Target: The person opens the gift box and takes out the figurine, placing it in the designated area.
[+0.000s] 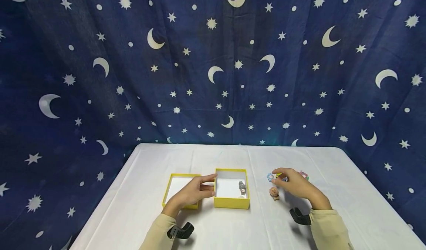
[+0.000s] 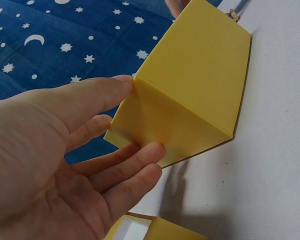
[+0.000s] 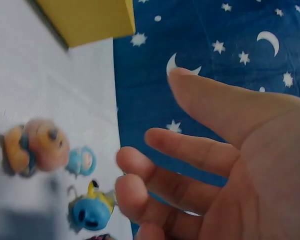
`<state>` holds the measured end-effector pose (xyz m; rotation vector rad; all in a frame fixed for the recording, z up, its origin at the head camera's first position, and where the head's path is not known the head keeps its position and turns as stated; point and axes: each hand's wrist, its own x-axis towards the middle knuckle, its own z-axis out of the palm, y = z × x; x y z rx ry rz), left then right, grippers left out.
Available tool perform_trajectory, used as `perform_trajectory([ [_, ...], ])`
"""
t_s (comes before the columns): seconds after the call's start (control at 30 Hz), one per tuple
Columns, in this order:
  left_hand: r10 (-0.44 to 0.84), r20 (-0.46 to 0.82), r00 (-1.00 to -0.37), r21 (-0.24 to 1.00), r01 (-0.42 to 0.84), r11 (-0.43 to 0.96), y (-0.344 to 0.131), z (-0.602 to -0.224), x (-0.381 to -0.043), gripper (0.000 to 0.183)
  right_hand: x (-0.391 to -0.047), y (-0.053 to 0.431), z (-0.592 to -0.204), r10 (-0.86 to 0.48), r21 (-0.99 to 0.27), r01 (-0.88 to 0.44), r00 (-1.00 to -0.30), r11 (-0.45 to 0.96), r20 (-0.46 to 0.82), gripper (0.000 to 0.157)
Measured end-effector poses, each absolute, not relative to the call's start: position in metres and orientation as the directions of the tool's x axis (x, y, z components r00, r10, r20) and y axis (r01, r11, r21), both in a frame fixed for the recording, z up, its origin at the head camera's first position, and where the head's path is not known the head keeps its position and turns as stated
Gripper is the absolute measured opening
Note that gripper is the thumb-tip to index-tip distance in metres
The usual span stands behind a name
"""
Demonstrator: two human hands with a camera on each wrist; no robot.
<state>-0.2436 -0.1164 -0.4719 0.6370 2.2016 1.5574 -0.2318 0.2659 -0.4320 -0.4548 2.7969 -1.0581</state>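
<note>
A yellow box (image 1: 231, 203) with a white inside stands upright on the table, and a small grey figurine (image 1: 242, 188) is at its right inside. My left hand (image 1: 193, 191) touches the box's left wall, thumb at the upper edge and fingertips against the side. To the right, my right hand (image 1: 296, 183) hovers over small figurines, fingers apart and holding nothing in the right wrist view. Nearest it are a blue-and-yellow figurine (image 3: 92, 212), a light-blue one (image 3: 82, 161) and a brown animal figurine (image 1: 274, 193).
A shallower yellow-rimmed box part (image 1: 167, 191), white inside, lies left of the box, partly behind my left forearm. A pink multicoloured figurine (image 1: 304, 175) is beyond my right hand. The white-covered table (image 1: 246, 231) meets a blue curtain (image 1: 193, 94) at the back.
</note>
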Motion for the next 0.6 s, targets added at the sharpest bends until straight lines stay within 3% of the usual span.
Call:
perform_trajectory([
  [0.3,0.560,-0.035,-0.828,0.948,0.150,0.281,-0.117,-0.472,-0.244,0.064,-0.233,0.242,-0.428,-0.290,-0.657,-0.288,-0.951,0.696,0.109,0.038],
  [0.6,0.559,-0.034,-0.828,0.946,0.154,0.286,-0.116,-0.473,-0.245,0.065,-0.229,0.218,-0.430,-0.231,-0.709,-0.227,-0.969,0.668,0.092,0.032],
])
